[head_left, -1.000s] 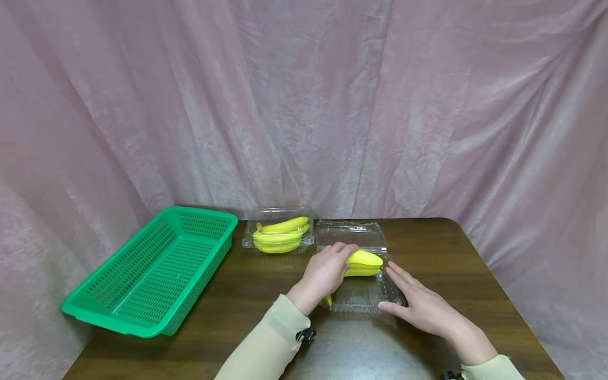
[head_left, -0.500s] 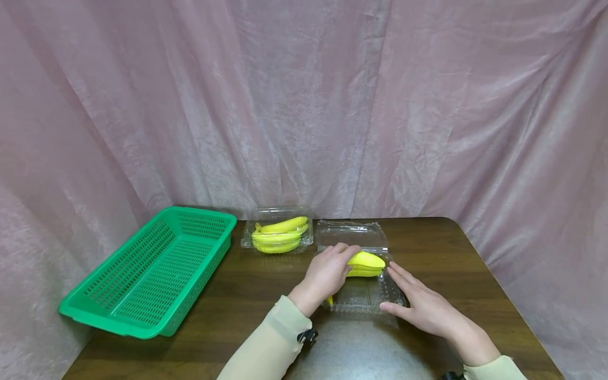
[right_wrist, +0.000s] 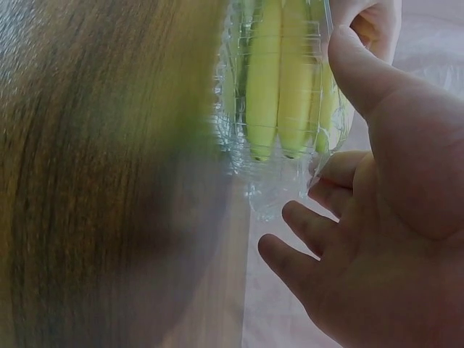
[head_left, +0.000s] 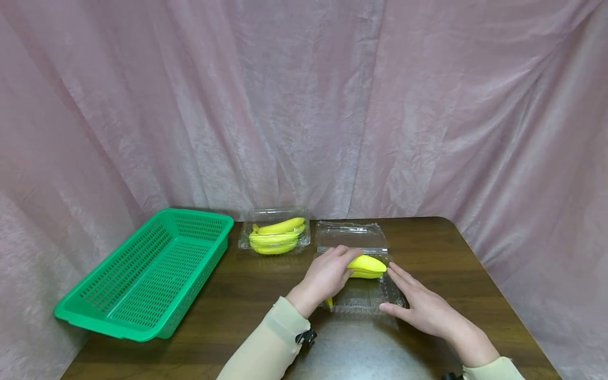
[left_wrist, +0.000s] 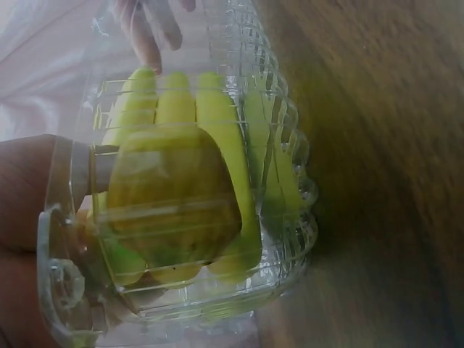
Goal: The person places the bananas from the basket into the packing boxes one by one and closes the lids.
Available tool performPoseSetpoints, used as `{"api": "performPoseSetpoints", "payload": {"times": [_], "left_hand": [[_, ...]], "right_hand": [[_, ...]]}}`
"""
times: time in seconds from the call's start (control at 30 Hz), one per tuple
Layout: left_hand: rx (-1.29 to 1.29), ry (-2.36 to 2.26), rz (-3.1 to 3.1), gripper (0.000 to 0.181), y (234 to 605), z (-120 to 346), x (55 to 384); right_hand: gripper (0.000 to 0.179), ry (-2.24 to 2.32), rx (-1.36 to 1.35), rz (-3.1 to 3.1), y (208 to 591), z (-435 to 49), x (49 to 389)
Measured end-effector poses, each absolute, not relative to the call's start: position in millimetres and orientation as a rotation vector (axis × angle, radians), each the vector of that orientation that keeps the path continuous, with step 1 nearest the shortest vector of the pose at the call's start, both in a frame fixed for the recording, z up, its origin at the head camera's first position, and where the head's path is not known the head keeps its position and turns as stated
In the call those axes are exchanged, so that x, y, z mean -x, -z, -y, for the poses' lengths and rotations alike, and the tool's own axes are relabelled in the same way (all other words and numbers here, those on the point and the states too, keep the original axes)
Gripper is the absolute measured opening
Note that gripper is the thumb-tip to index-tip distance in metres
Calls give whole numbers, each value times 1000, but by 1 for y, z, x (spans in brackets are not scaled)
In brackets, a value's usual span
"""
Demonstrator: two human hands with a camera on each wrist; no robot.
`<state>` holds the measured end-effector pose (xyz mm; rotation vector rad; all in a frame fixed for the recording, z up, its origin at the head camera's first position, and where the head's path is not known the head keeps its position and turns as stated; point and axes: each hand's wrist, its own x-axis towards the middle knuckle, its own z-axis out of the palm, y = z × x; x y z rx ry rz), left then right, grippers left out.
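Note:
In the head view, a clear plastic clamshell box lies open on the table, its lid folded back. A bunch of yellow bananas lies in its tray, tips to the right. My left hand grips the bunch from above, covering its stem end. The left wrist view shows the bananas through the clear wall. My right hand is spread at the tray's right side, fingertips right at the rim by the banana tips. In the right wrist view its fingers are extended, the thumb at the near rim.
Left of the open box, a second clear box holds more bananas. A green plastic basket stands at the left of the brown wooden table. Pink curtains hang behind and at the sides.
The bananas under my left hand have shifted slightly right and toward me in the tray. My right hand has stayed at the box's side. The head view has turned a little.

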<state>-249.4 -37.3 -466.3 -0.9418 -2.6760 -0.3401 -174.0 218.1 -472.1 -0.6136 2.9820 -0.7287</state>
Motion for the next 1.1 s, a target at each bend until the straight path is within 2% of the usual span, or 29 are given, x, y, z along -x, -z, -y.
{"api": "performPoseSetpoints", "payload": {"times": [0.43,1.1], "left_hand": [[949,414,2693,40,466,39,247],[997,476,2668,42,466,34,244]], "right_hand": [[93,716,624,-3004,472,-218,174],[99,719,574,-2978,466,-225,173]]}}
